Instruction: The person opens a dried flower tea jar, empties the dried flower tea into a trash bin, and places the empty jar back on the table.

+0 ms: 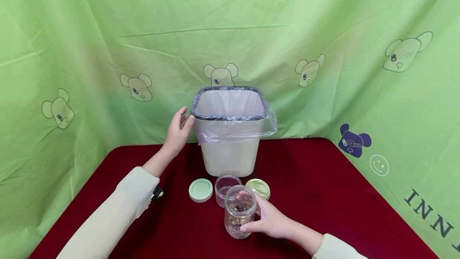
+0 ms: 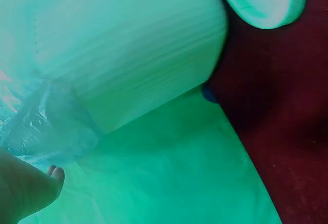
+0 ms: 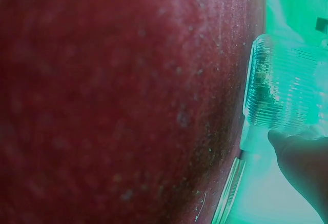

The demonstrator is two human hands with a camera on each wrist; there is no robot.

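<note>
In the head view my right hand (image 1: 271, 220) grips a clear ribbed jar (image 1: 240, 231) from its right side, thumb in front and fingers behind. Small dried brownish pieces lie in the jar's lower part. The right wrist view shows the jar's ribbed wall (image 3: 287, 85) with my thumb against it. My left hand (image 1: 178, 133) is beside the upper left of a pale trash bin (image 1: 230, 157), its fingers loosely spread. Whether the thumb touches the rim I cannot tell. A clear plastic liner (image 1: 230, 129) is folded over the bin's dark rim.
A second clear jar (image 1: 222, 199) stands behind the held one, partly hidden. A pale green lid (image 1: 201, 190) lies to its left and a gold-coloured lid (image 1: 258, 188) to its right. Red cloth (image 1: 305, 179) covers the table; a green printed curtain (image 1: 172, 23) hangs behind.
</note>
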